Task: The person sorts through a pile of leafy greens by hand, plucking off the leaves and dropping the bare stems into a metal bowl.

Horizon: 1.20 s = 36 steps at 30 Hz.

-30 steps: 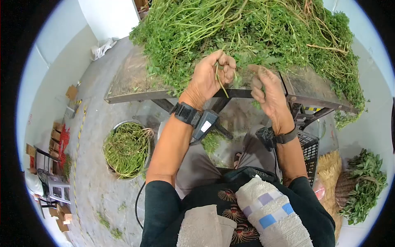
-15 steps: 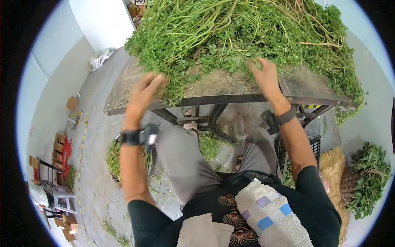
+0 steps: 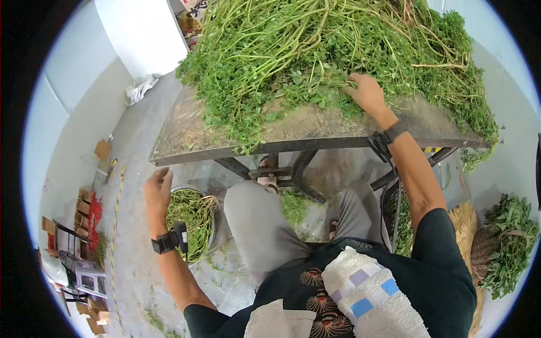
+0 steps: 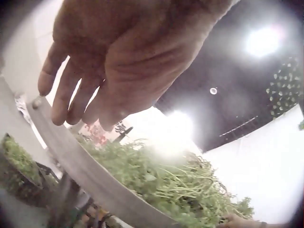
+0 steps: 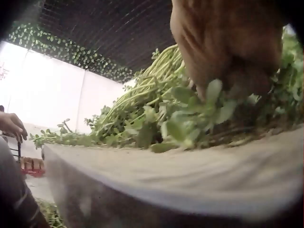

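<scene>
left hand (image 4: 118, 61) is hanging slack-fingered over the bowl (image 3: 189, 217) — wrist view only; right hand (image 3: 366, 93) is digging into greens (image 3: 315, 45), grip hidden.

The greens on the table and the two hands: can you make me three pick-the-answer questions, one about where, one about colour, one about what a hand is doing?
1. Where is the metal bowl of stems?
A. on the table
B. on the floor under the left hand
C. on the person's lap

2. What colour are the squares on the towel?
A. red
B. yellow
C. blue and pale purple

3. What is the left hand doing?
A. hanging open, holding nothing
B. gripping a knife
C. pinching a leaf

Answers:
1. B, the head view shows the bowl on the concrete floor beside the person's knee, below that hand.
2. C, the white towel on the chest carries blue and pale purple squares.
3. A, the left wrist view shows spread fingers with nothing in them; the right hand reaches into the pile of greens on the table.
</scene>
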Available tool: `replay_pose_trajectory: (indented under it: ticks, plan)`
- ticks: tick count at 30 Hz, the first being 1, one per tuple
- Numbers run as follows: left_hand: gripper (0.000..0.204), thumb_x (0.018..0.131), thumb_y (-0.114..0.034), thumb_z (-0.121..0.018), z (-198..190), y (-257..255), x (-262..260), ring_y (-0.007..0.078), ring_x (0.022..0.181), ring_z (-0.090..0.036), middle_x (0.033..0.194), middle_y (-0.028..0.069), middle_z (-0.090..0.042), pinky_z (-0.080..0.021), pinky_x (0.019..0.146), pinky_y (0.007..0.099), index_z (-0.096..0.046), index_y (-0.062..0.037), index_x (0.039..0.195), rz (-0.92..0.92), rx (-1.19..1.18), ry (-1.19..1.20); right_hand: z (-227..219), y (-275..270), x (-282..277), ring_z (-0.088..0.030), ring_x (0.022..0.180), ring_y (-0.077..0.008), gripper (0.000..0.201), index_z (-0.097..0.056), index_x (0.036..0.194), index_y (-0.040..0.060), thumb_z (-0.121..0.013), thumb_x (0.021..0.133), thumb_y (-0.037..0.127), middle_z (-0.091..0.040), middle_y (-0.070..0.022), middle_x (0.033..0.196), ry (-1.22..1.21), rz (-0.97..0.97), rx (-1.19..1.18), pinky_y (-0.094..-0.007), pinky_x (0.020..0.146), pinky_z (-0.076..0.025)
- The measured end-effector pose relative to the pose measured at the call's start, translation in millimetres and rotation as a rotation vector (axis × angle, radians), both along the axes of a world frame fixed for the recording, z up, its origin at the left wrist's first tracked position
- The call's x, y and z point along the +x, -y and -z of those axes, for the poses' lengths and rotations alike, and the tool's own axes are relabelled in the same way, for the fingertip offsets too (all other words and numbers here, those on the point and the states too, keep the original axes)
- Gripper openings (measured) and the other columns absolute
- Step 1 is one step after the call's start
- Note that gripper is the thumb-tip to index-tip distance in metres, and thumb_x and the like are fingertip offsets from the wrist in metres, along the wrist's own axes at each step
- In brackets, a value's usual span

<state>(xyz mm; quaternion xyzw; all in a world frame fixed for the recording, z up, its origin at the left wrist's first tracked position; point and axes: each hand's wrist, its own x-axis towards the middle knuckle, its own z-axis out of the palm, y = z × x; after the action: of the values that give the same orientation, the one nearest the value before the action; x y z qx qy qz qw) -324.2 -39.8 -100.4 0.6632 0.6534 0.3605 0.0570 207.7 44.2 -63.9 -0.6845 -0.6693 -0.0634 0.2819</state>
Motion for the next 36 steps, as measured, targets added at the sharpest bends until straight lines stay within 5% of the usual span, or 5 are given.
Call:
replay_pose_trajectory:
  ticks: [6,8,13,28,36]
  plan:
    - [0.029,0.084,-0.021,-0.059,-19.8,-27.9,105.7,0.0268,0.087,-0.063,0.095,0.0181,-0.065,-0.047,0.079,0.0339,-0.063,0.0021,0.101,0.263,0.112,0.098,30.7,17.9,53.7,-0.058,0.091,-0.0353,0.039,-0.06,0.109,0.0091,-0.064,0.074,0.024,-0.062,-0.0185,0.096,-0.039,0.039,0.047,-0.0417,0.078,-0.047]
    - [0.029,0.084,-0.022,-0.059,-28.6,-35.0,138.9,0.0269,0.086,-0.063,0.095,0.018,-0.065,-0.047,0.078,0.0337,-0.064,0.0012,0.101,0.343,0.134,0.068,55.7,18.7,77.6,-0.058,0.09,-0.0362,0.038,-0.06,0.109,0.0085,-0.064,0.073,0.018,-0.062,-0.0186,0.097,0.079,-0.15,0.412,-0.0419,0.078,-0.046]
    - [0.026,0.083,-0.021,-0.059,-70.9,-56.7,211.2,0.0285,0.083,-0.062,0.091,0.0177,-0.064,-0.048,0.075,0.0346,-0.064,-0.0006,0.098,0.515,0.216,0.017,45.7,36.3,63.4,-0.059,0.08,-0.0367,0.044,-0.054,0.119,0.0124,-0.062,0.076,0.013,-0.064,-0.017,0.088,0.094,-0.101,0.165,-0.0423,0.069,-0.049]
    - [0.02,0.081,-0.017,-0.06,-152.0,-187.4,370.6,0.0305,0.08,-0.063,0.085,0.0175,-0.065,-0.048,0.072,0.0357,-0.066,0.0,0.09,0.471,0.729,0.027,40.8,59.1,43.5,-0.058,0.073,-0.0376,0.043,-0.048,0.121,0.0128,-0.058,0.08,0.018,-0.06,-0.0185,0.071,-0.098,-0.039,0.124,-0.046,0.067,-0.046]
    - [0.069,0.079,-0.021,-0.063,-138.0,-191.4,415.2,0.0425,0.091,-0.057,0.099,0.0312,-0.057,-0.046,0.079,0.045,-0.027,0.0099,0.13,0.406,0.436,-0.061,42.0,54.1,45.6,-0.059,0.071,-0.037,0.043,-0.048,0.121,0.0111,-0.059,0.08,0.018,-0.059,-0.0182,0.069,-0.056,-0.031,0.097,-0.0455,0.066,-0.047]
